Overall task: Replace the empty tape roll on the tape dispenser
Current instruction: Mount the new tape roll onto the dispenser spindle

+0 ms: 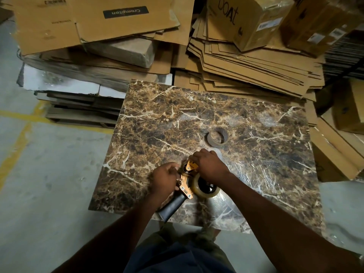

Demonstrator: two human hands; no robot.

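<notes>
One tape dispenser (186, 186) lies near the front edge of the marbled worktop (256, 134), carrying one full tape roll (204, 187); one empty cardboard core (217, 137) stands alone just beyond it. Two hands work the dispenser: the left hand (163, 179) has its grip clenched on the frame, the right hand (209, 165) covers the front end, hiding the blade. Flattened cartons (246, 62) are stacked at the far side.

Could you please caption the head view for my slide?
Both hands work a loaded tape dispenser on a marble slab; empty core lies aside.
</notes>
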